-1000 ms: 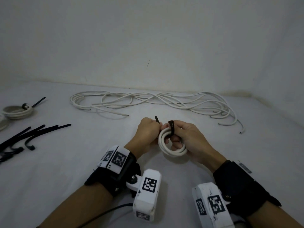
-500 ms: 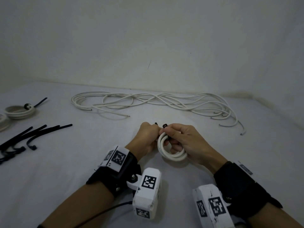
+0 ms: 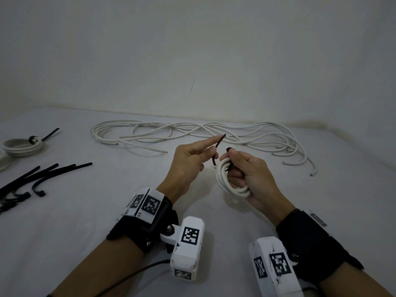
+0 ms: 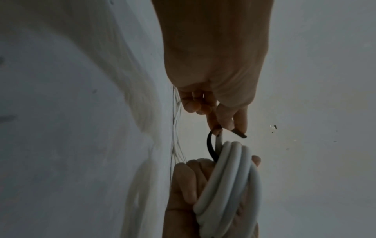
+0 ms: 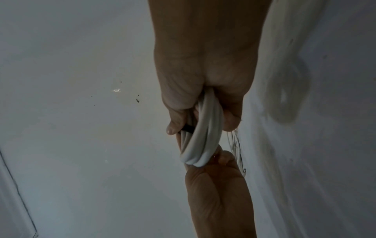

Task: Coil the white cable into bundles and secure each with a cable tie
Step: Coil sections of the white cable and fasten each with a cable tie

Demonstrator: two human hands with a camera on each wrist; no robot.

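Note:
A small white cable coil (image 3: 227,181) is gripped in my right hand (image 3: 246,172), lifted above the table; the same coil (image 4: 227,182) shows in the left wrist view and again (image 5: 201,138) in the right wrist view. A black cable tie (image 3: 216,151) loops around the coil. My left hand (image 3: 190,159) pinches the tie's tail (image 4: 211,145), its free end pointing up and right, index finger stretched out. The tie's head (image 3: 229,149) sits under my right thumb. Long loose white cable (image 3: 192,136) lies across the far table.
Several spare black cable ties (image 3: 42,176) lie at the left. A finished white bundle with a black tie (image 3: 22,145) rests at the far left, another partly cut off by the frame edge. A wall stands behind the table.
Both hands have risen off the table with the coil. My left hand pulled the tie's tail out to the upper left, so a longer stretch of black strap now shows.

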